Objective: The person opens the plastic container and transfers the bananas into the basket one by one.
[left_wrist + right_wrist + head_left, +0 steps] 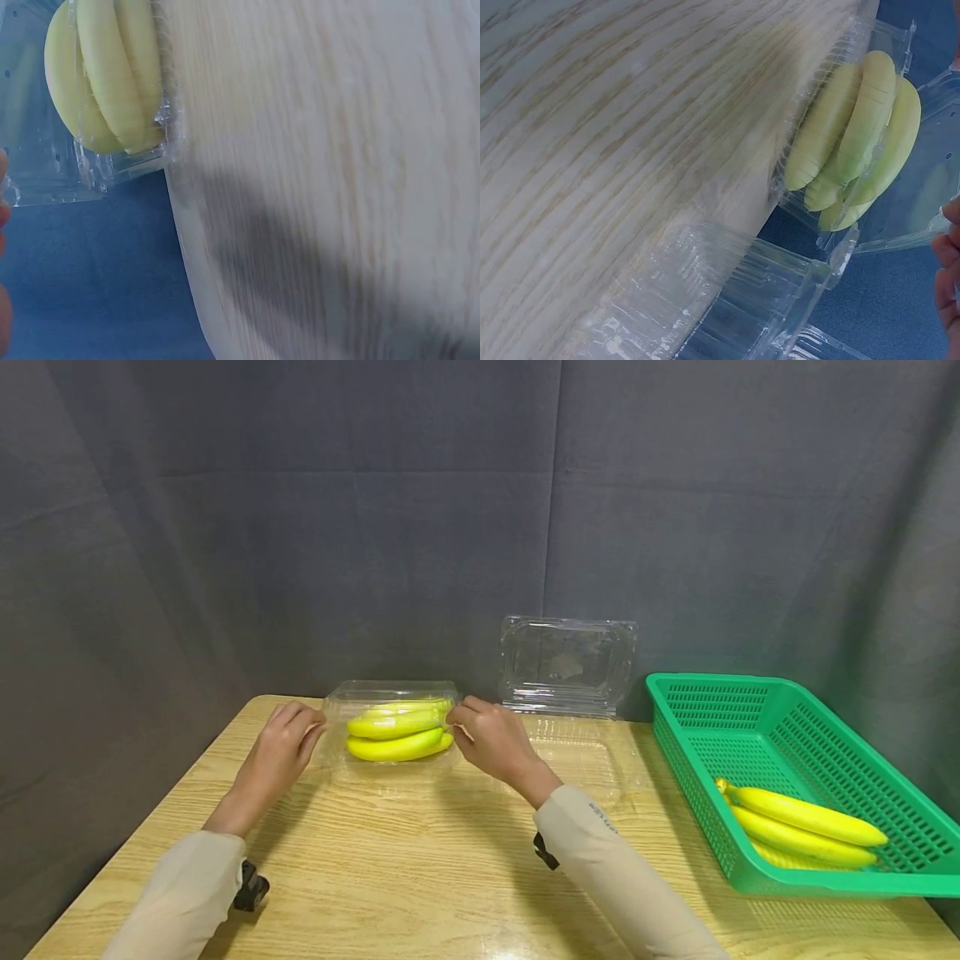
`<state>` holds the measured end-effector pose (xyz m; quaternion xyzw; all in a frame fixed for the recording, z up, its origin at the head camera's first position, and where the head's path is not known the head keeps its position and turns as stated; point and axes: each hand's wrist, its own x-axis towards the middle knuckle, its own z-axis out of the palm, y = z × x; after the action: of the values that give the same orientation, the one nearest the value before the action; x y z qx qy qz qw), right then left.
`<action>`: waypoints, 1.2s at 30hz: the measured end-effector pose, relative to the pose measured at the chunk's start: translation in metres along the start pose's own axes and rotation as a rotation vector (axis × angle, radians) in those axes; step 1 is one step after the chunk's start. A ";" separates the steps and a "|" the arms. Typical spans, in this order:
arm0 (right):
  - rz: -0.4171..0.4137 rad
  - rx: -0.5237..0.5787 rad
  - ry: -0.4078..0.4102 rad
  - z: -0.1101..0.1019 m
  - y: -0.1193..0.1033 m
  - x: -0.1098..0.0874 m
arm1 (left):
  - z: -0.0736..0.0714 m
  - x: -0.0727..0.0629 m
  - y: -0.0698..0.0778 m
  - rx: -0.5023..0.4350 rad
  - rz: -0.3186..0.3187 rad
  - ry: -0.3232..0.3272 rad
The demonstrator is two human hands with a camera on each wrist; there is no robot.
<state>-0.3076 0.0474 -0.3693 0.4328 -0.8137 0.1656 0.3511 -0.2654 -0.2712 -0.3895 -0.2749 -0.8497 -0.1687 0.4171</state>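
A clear plastic clamshell container (341,766) stands on the table at its far side, with a bunch of bananas (397,747) lying inside it. Its lid (919,199) is tilted over the fruit, partly raised. My left hand (276,750) pinches the lid's left edge in the head view. At the opposite edge, my right hand (497,742) pinches the lid between thumb and fingers. In the left wrist view, the bananas (109,75) show through the clear plastic, and only fingertips (3,319) appear at the border.
Right of the filled container sits a second clear clamshell (588,760), its lid (567,662) standing upright near the grey curtain (420,527). A green perforated basket (686,793) at the right holds more bananas (806,822). All rest on a wooden table (397,877).
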 end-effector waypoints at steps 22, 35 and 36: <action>0.139 0.123 0.066 -0.007 0.004 0.004 | 0.005 0.016 0.007 -0.111 -0.221 0.157; 0.156 0.146 0.106 -0.008 0.005 0.006 | 0.005 0.020 0.011 -0.135 -0.237 0.174; 0.157 0.147 0.111 -0.009 0.005 0.007 | 0.005 0.020 0.011 -0.136 -0.238 0.176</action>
<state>-0.3105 0.0515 -0.3583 0.3824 -0.8102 0.2756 0.3485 -0.2722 -0.2535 -0.3757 -0.1841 -0.8230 -0.2975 0.4475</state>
